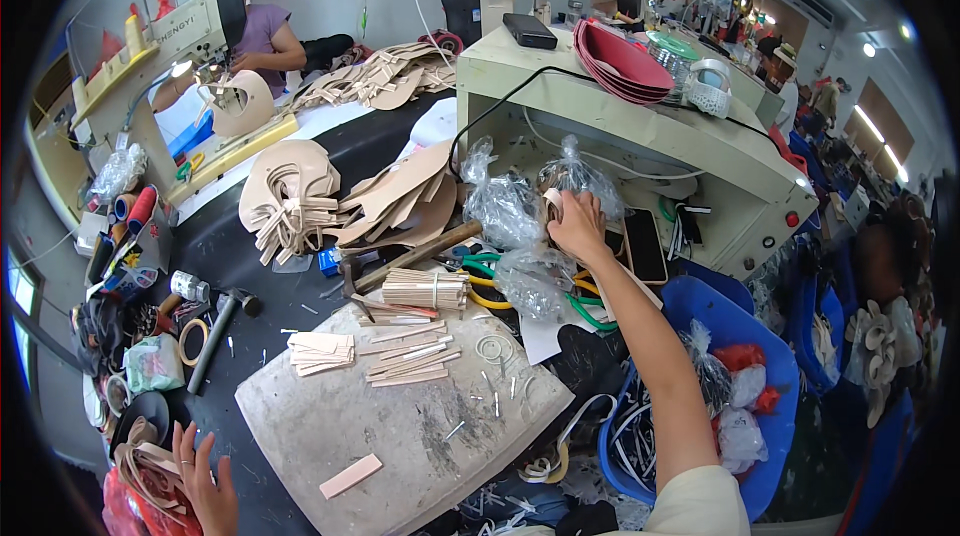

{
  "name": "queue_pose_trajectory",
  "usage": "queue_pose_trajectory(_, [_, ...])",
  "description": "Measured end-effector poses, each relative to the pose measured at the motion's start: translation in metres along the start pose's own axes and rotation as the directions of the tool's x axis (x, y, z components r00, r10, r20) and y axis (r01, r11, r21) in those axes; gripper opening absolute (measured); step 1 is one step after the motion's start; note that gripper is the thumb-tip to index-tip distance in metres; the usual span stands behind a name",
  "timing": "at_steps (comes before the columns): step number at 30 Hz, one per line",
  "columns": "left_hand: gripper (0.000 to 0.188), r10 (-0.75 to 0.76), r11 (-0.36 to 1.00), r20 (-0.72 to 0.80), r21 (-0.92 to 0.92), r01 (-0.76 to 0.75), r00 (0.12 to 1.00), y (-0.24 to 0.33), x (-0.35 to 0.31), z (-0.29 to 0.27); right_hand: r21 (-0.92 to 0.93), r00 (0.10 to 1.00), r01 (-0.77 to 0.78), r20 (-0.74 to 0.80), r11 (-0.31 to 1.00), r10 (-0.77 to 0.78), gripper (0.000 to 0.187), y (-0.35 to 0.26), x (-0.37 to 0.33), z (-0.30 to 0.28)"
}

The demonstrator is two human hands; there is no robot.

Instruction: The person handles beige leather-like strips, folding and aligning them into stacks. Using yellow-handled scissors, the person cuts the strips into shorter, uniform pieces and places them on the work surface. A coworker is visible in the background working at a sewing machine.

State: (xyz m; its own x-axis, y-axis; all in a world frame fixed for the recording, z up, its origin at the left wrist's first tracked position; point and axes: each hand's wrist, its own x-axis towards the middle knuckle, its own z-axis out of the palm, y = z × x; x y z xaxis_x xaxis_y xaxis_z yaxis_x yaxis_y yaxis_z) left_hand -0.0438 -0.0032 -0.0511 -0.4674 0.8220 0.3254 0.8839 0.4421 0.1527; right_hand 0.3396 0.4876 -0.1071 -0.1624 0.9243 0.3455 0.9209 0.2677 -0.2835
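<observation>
My right hand (580,228) reaches in beneath the pale shelf, its fingers closed around a small beige ring-shaped roll (551,202) among clear plastic bags (500,211). At the lower left, my left hand (208,484) has its fingers apart and holds nothing. Beside it lie looped beige leather strips (143,456) over a red plastic bag. A worn grey slab (400,446) in front of me bears one short pinkish-beige strip (351,475), fanned beige pieces (321,353), loose narrow strips (412,361) and a banded bundle of strips (425,289).
A wooden-handled hammer (430,254) lies behind the slab; another hammer (222,331) is at left. Scissors with green handles (590,314) and a phone (644,246) flank my right forearm. A blue basin (775,376) stands right. Beyond stacked leather pieces (290,181), a person works at a sewing machine (165,41).
</observation>
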Motion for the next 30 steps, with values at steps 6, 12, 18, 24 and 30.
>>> queue_pose_trajectory(6, [0.031,0.042,0.999,0.018,0.019,-0.042,0.999,0.004,-0.002,0.010,0.061,0.995,-0.002,-0.096,0.998,0.007,0.034,0.010,0.002,0.011])
queue_pose_trajectory(12, [0.031,0.062,0.998,0.006,0.013,-0.062,0.998,0.001,-0.007,0.013,0.008,0.986,0.073,-0.151,0.997,-0.071,0.025,0.007,0.003,0.020])
queue_pose_trajectory(18, [0.032,0.095,0.995,-0.031,-0.028,-0.096,0.995,0.003,-0.007,0.011,0.111,0.929,0.187,-0.343,0.976,-0.139,0.022,0.024,0.006,0.007])
queue_pose_trajectory(24, [0.034,0.150,0.979,-0.083,-0.124,-0.160,0.985,0.035,0.007,-0.014,0.290,0.890,0.312,-0.422,0.905,-0.172,0.020,0.019,-0.015,-0.117])
queue_pose_trajectory(30, [0.043,0.506,0.755,-0.214,-0.358,-0.550,0.835,0.125,0.054,-0.029,0.408,0.946,0.287,0.023,0.867,-0.325,0.033,-0.026,-0.072,-0.275])
